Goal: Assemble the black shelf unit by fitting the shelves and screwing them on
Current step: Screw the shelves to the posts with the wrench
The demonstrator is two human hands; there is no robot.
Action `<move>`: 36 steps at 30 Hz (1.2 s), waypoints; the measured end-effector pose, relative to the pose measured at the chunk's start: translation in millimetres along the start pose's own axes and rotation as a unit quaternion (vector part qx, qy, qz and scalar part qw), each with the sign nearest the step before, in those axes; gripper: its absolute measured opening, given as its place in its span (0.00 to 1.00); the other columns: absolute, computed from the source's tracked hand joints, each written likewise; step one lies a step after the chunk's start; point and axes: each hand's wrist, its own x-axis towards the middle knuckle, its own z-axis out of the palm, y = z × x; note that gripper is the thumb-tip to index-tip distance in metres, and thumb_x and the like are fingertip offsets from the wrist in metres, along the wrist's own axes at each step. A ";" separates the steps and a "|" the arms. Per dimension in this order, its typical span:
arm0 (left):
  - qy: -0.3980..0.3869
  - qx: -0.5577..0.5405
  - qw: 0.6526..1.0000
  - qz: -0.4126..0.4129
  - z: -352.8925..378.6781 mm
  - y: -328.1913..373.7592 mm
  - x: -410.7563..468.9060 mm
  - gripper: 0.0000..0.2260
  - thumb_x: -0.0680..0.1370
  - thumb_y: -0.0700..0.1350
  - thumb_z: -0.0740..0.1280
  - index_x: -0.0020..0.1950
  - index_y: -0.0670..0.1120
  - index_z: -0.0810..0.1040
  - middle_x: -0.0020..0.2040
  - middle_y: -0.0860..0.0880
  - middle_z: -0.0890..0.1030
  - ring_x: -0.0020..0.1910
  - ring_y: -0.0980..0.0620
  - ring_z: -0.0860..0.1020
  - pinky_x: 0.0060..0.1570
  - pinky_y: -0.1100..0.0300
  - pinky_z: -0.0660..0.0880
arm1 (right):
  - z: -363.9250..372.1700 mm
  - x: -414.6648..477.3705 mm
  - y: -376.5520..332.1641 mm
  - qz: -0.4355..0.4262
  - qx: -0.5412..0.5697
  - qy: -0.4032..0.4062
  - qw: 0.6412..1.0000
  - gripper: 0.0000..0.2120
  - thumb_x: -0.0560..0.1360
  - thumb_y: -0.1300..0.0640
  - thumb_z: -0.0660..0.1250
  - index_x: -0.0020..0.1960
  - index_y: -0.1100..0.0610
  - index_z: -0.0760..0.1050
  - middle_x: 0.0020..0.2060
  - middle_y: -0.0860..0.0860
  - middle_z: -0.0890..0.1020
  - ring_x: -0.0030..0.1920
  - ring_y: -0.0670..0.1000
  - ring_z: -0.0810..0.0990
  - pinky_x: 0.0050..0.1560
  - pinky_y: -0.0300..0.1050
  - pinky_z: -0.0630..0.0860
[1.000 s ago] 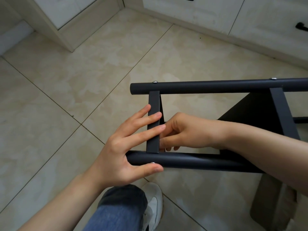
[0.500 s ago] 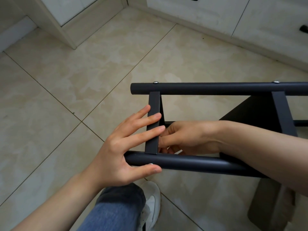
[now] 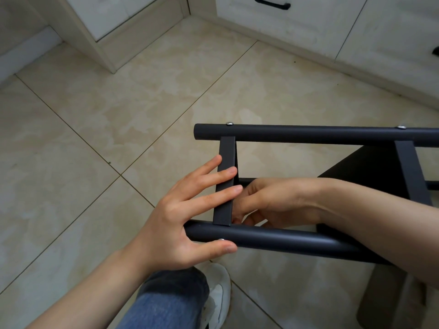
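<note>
One head-worn camera looks forward and down, close over the shelf unit.

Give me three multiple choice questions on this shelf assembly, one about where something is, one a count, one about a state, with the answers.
1. The left hand rests its thumb on: A. the near tube B. the far tube C. the flat crosspiece
2. Silver screw heads in view: A. one B. three C. six
3. The left hand's fingers are: A. in a fist B. straight across the crosspiece C. hanging free

Answers: 1 A, the thumb lies along that tube beside a screw. 2 B, two on the far tube, one on the near tube. 3 B, they lie flat against it.
</note>
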 end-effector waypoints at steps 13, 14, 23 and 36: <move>0.005 -0.013 1.000 -0.006 -0.7 1.9 2.2 0.31 0.75 0.58 0.73 0.72 0.42 0.73 0.75 0.46 0.71 0.79 0.42 0.62 0.74 0.43 0.64 | -3.2 -1.1 -1.4 0.000 0.011 -0.005 1.000 0.08 0.76 0.55 0.70 0.40 0.55 0.84 0.40 0.53 0.82 0.41 0.49 0.80 0.48 0.44 0.77; 0.005 -0.015 1.000 -0.006 -0.6 1.9 2.0 0.31 0.75 0.58 0.73 0.72 0.42 0.73 0.75 0.46 0.71 0.79 0.42 0.62 0.74 0.43 0.64 | -3.7 -2.1 -1.6 0.002 0.006 -0.004 1.000 0.07 0.74 0.54 0.71 0.39 0.54 0.84 0.40 0.53 0.83 0.40 0.48 0.80 0.47 0.43 0.77; -0.011 -0.015 1.000 -0.009 -3.3 3.5 1.9 0.32 0.72 0.55 0.76 0.72 0.42 0.73 0.75 0.46 0.71 0.80 0.43 0.61 0.74 0.39 0.64 | 0.1 0.5 -3.1 0.021 0.014 0.002 1.000 0.06 0.76 0.55 0.70 0.42 0.55 0.83 0.42 0.53 0.82 0.43 0.50 0.79 0.53 0.48 0.75; -0.006 -0.017 1.000 -0.009 -2.5 4.0 2.3 0.31 0.73 0.55 0.75 0.71 0.42 0.74 0.75 0.46 0.71 0.80 0.43 0.61 0.75 0.44 0.64 | -1.6 0.1 -3.7 0.032 -0.009 0.014 0.999 0.07 0.77 0.52 0.70 0.46 0.54 0.84 0.45 0.52 0.84 0.44 0.48 0.82 0.53 0.47 0.77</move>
